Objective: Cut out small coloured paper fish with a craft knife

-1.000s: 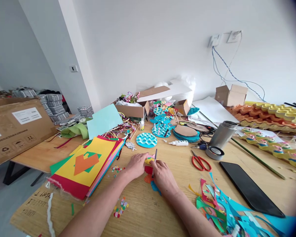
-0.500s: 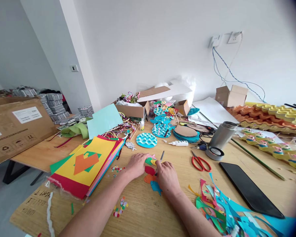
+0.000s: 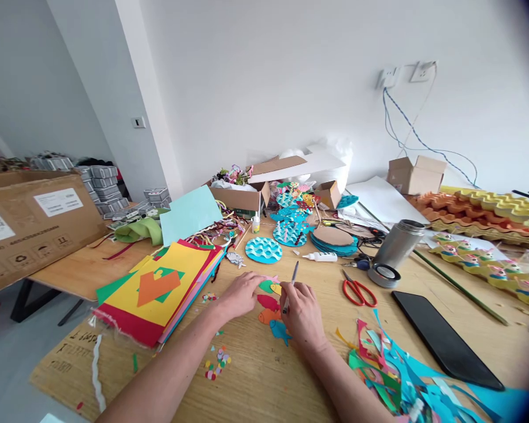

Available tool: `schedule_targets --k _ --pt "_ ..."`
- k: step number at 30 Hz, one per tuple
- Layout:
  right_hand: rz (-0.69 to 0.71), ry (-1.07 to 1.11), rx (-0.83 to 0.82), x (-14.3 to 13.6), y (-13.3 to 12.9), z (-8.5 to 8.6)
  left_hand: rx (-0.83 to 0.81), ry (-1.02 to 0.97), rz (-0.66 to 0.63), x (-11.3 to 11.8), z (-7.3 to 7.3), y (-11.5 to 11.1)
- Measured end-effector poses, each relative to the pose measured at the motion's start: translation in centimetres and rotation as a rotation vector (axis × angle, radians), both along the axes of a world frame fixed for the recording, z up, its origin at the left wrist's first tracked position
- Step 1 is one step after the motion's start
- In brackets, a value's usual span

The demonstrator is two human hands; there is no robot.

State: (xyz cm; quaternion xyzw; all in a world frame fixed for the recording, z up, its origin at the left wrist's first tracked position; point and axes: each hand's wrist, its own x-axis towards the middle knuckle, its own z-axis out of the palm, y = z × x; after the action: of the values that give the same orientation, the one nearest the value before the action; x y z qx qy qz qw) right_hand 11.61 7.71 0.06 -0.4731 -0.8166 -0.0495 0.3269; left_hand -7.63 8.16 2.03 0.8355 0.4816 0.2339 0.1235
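Observation:
My right hand [image 3: 303, 310] is closed around a pen [image 3: 295, 274], whose top end points up and away. Its lower end is by the paper fish. My left hand [image 3: 243, 292] lies on the table with its fingers stretched toward the upper fish, fingertips at the green fish [image 3: 267, 285]. Under and between the hands are a red fish [image 3: 268, 302], an orange fish [image 3: 268, 316] and a blue fish [image 3: 280, 331]. A yellow fish [image 3: 275, 288] and a pink one [image 3: 271, 278] sit near the top, partly hidden.
Red-handled scissors [image 3: 358, 291], a steel flask [image 3: 399, 244] and a black tablet [image 3: 445, 338] lie right. Paper scraps [image 3: 392, 370] fill the lower right. Coloured sheets [image 3: 158, 294] are left; a glue bottle [image 3: 324, 257] and wavy blue disc [image 3: 263, 250] stand beyond my hands.
My right hand has shifted slightly up and right with the pen, showing more of the red fish. The left hand has moved slightly left. The whole view has shifted a little.

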Motion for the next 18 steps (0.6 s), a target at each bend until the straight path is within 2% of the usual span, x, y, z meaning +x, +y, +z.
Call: schedule_targets --k 5,9,11,14,16,18 --pt "-0.001 0.097 0.123 0.4 -0.1 1.0 0.018 0.028 0.061 -1.2 1.5 -3.5" --pt "0.026 0.149 0.176 1.3 -1.5 2.5 0.091 0.048 0.123 -2.2 1.7 -9.6" --pt "0.074 0.156 0.187 2.1 -3.0 2.8 0.154 0.054 0.154 -2.6 0.8 -13.3" --pt "0.163 0.165 0.186 3.5 -5.5 2.2 0.422 0.098 0.213 -3.1 -1.7 -18.2" --pt "0.193 0.185 0.188 4.1 -6.7 1.4 0.5 0.113 0.281 -3.2 -3.4 -20.4" --pt "0.2 0.202 0.177 4.4 -7.4 0.6 0.539 0.117 0.372 -3.1 -4.8 -21.6"
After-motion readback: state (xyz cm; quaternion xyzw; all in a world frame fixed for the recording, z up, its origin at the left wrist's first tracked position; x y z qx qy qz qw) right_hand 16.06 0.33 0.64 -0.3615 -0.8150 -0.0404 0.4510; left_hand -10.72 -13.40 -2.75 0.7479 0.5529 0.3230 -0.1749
